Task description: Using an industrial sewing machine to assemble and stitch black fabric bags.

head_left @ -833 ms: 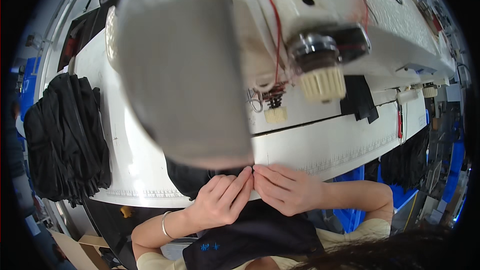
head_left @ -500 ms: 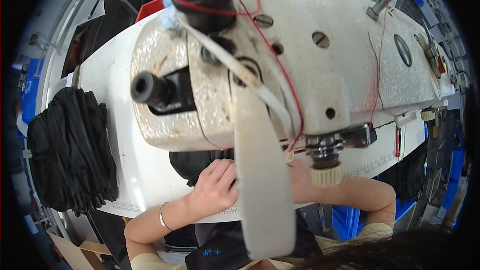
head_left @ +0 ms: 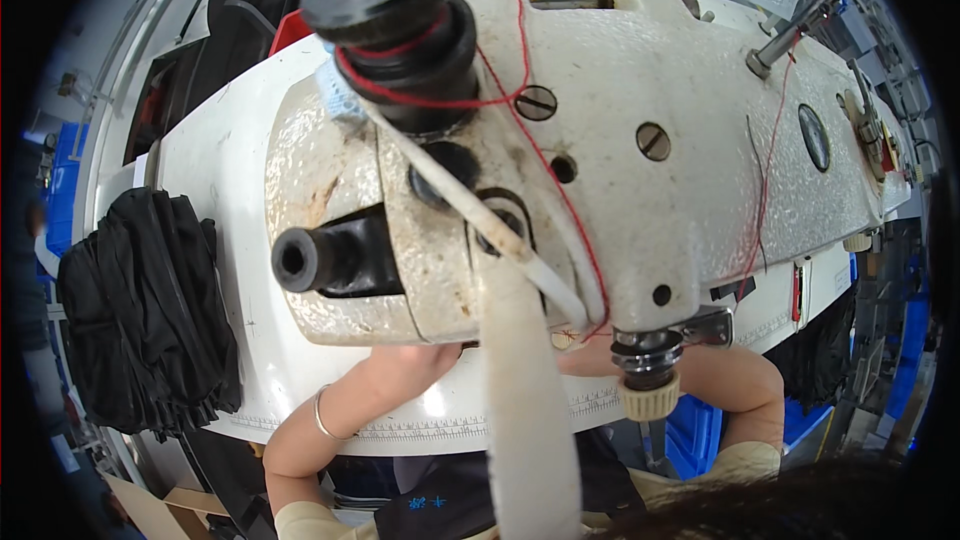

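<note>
A white industrial sewing machine (head_left: pixel 610 210) fills the middle of the view, with red thread (head_left: pixel 553 155) running down its front. Under the near edge of its head reaches my left hand (head_left: pixel 412 368); the back of it shows, while its fingers are hidden. Only a strip of my right hand (head_left: pixel 588 358) appears between the machine's long pale lever (head_left: pixel 530 410) and the thread tension knob (head_left: pixel 650 398). Its fingers are hidden too. Whatever either hand touches or holds lies out of sight behind the machine head.
On the left of the white table (head_left: pixel 250 325) lies a stack of folded black fabric pieces (head_left: pixel 150 315). More black fabric (head_left: pixel 815 355) hangs at the right end. A ruler strip (head_left: pixel 430 428) follows the table's near edge, with a blue crate (head_left: pixel 692 435) below.
Both hands have moved farther under the machine head. The black fabric beside my left hand has gone from sight. The machine sits slightly lower in the picture.
</note>
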### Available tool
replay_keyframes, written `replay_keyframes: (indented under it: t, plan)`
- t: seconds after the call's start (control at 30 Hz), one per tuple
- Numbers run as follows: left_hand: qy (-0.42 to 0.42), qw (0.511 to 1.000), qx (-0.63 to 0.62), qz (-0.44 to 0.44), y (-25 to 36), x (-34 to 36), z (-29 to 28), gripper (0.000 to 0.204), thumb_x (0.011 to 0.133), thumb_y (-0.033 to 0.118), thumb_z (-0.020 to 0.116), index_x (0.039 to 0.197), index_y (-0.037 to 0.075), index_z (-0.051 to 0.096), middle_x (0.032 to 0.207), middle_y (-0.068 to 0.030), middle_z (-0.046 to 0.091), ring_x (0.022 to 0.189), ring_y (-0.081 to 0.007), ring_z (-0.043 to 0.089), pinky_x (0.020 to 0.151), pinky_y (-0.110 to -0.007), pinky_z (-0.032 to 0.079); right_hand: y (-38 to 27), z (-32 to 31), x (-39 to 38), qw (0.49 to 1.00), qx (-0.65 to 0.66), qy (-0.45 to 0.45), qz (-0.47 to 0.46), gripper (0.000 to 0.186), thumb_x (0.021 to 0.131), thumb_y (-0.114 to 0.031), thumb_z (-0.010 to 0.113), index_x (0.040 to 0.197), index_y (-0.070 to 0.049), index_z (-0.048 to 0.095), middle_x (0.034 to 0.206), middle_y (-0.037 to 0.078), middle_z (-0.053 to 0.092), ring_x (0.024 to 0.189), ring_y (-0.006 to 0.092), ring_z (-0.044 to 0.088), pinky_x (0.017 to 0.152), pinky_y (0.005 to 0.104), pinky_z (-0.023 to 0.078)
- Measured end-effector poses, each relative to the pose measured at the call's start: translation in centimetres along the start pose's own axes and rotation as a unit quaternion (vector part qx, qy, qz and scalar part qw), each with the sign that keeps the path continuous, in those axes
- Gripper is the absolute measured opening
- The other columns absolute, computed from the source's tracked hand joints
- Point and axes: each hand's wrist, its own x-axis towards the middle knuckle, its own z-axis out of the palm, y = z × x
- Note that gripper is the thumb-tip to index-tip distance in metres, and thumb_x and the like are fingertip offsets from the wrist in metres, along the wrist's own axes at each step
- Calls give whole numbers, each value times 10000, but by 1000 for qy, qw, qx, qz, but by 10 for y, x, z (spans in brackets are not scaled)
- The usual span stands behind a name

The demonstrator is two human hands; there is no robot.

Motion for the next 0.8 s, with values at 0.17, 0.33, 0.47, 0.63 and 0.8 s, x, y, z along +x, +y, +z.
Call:
replay_keyframes:
  t: [0.17,0.33,0.47,0.63,0.8]
  plan:
    - [-83,994,48,49,-19,-38,23,302,892,171,581,1130,-11,544,1052,-131,604,973,-220,597,845,-336,533,1,-9,5,999,-2,42,-2,103,616,-129,613,700,-70,621,828,34,583,689,135,589,461,268,477]
    - [-53,997,-29,58,1,-22,10,307,741,98,647,1035,7,652,1043,-177,638,973,-322,630,913,-443,486,1,-12,3,997,-11,77,6,116,620,-103,617,725,-54,613,891,34,596,703,130,593,480,252,486]
    - [-119,992,-10,29,-9,-26,12,260,915,195,572,1098,11,596,954,-91,620,897,-170,589,853,-329,480,0,-17,3,995,-16,94,31,148,627,-111,625,761,-48,624,909,34,608,693,128,600,481,255,487]
    - [-122,991,-57,18,-8,-29,7,263,869,168,592,1081,14,610,972,-109,629,903,-212,607,842,-347,496,0,-10,3,996,-2,90,9,156,632,-121,630,767,-45,629,904,34,615,675,128,601,479,257,487]
    - [-123,986,-110,14,-7,-25,4,271,823,141,612,1065,18,625,990,-127,638,908,-255,624,830,-365,512,0,-9,2,996,-3,88,5,149,638,-115,628,767,-41,627,900,40,616,682,134,604,486,260,488]
